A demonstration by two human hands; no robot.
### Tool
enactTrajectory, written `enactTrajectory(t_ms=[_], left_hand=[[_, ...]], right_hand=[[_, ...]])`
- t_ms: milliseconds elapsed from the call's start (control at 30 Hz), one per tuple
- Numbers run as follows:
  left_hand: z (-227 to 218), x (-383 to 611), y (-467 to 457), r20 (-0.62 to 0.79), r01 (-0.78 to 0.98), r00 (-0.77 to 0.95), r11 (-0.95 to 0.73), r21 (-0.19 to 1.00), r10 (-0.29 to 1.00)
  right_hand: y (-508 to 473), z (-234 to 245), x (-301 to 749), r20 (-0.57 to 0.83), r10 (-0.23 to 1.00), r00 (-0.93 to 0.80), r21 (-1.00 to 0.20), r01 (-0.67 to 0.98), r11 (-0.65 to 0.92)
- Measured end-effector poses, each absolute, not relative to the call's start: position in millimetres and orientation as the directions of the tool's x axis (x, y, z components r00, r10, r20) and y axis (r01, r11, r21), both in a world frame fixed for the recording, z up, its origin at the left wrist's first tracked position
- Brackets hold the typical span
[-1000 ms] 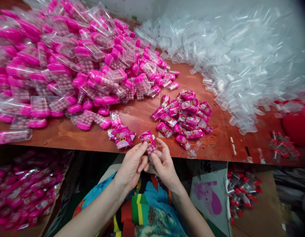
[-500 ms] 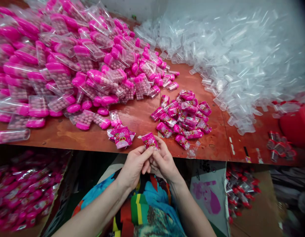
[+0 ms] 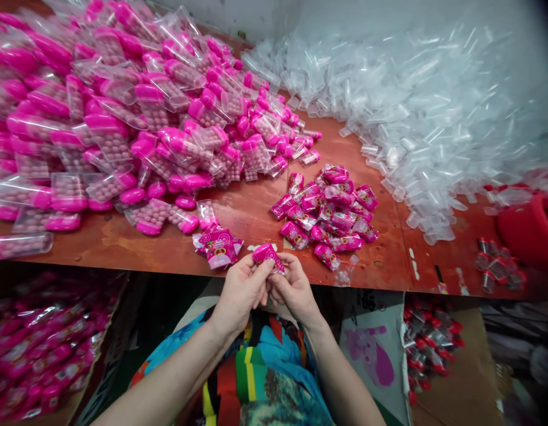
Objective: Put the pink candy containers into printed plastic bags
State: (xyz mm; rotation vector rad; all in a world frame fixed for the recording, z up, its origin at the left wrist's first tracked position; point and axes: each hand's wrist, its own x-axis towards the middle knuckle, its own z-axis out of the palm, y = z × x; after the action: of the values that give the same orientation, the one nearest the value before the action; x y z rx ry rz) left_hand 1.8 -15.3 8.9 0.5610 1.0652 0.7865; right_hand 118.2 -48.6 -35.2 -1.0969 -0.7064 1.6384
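Observation:
Both hands meet at the table's front edge, pinching a small container in a pink printed wrapper. My left hand grips it from the left, thumb on its face. On the other side, my right hand closes on its lower right end; some of its fingers are hidden. Just left of the hands lies a small stack of flat pink printed wrappers. To the right sits a heap of wrapped pink containers. Behind is a large pile of clear containers with pink caps and pink balls inside.
Clear plastic containers pile up at the back right of the red-brown table. At the right stand a red tub and small red-capped containers. Below the edge are boxes of pink packs and red-capped containers.
The held container has tipped so its rounded pink end shows at the top, and the wrapper sits closer around it. My fingers have shifted slightly on it.

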Motion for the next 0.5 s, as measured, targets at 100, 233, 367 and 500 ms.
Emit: enactTrajectory(t_ms=[100, 233, 367, 500], left_hand=[[6.5, 0.5, -14.7, -0.541, -0.337, 0.304, 0.620, 0.708, 0.784], [5.9, -1.4, -12.6, -0.528, -0.387, 0.302, 0.608, 0.693, 0.794], [11.4, -2.1, -10.4, -0.553, -0.419, 0.235, 0.597, 0.685, 0.799], [20.4, -2.8, -5.3, -0.563, -0.477, 0.228, 0.595, 0.646, 0.794]], right_hand=[[-47.5, -34.8, 117.0, -0.312, 0.949, -0.051, -0.874, -0.377, -0.307], [-44.0, -30.7, 116.5, -0.318, 0.948, 0.012, -0.902, -0.311, -0.299], [-43.1, -19.7, 115.4, -0.306, 0.951, -0.044, -0.909, -0.284, -0.305], [-48.2, -8.1, 119.7, -0.305, 0.952, -0.026, -0.921, -0.248, -0.301]])
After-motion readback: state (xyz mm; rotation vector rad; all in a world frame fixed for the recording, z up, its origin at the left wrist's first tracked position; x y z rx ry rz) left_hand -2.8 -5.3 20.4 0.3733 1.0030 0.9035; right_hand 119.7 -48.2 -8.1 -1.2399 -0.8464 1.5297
